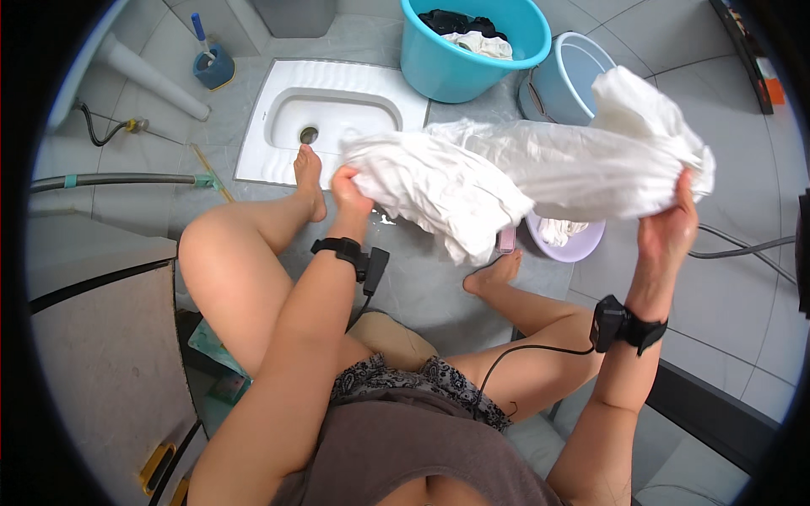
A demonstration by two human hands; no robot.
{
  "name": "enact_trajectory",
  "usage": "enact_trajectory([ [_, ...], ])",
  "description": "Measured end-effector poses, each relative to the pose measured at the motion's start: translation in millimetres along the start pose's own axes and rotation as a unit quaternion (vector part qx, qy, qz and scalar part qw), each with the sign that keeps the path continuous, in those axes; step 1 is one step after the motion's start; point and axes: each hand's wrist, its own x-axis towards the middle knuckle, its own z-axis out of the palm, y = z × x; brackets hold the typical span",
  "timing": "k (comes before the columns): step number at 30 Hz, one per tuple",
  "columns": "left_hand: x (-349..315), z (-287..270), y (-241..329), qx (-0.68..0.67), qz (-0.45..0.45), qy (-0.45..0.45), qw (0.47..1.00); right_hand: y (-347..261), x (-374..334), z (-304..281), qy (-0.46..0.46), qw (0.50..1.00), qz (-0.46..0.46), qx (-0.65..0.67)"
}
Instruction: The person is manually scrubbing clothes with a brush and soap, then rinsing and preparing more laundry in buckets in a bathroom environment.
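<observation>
A white garment (pixel 582 164) is stretched in the air between my two hands, bunched and creased at both ends. My left hand (pixel 350 194) is closed on its left end, beside the squat toilet. Farther right, my right hand (pixel 671 223) grips the other end, its fingers partly hidden by the cloth. Which kind of garment it is cannot be made out. Below the cloth stands a lilac basin (pixel 580 244) with more white cloth (pixel 558 231) in it. A small pink object (pixel 506 240) lies next to the basin, partly covered by the garment.
A white squat toilet (pixel 253 148) is set in the grey tiled floor. Behind the garment stand a turquoise tub (pixel 464 80) holding black and white clothes and a pale blue bucket (pixel 582 63). A toilet brush holder (pixel 213 67) is at the far left, with a hose (pixel 126 179) nearer.
</observation>
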Motion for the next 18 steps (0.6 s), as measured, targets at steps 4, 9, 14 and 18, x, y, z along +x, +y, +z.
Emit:
enact_trajectory([
  [4, -20, 6, 16, -0.088, 0.037, 0.025, 0.995, 42, 55, -25, 0.082, 0.996, 0.022, 0.024],
  [9, -32, -31, -18, 0.054, 0.073, 0.082, 0.992, 65, 81, -26, 0.066, 0.994, 0.019, 0.08],
  [14, -43, -104, -28, 0.665, -0.048, 0.165, 0.727, 105, 100, -63, 0.081, 0.987, -0.012, -0.142],
  [18, -29, -126, -63, 0.706, 0.053, 0.237, 0.665, 164, 78, -92, 0.059, 0.879, 0.138, -0.452],
])
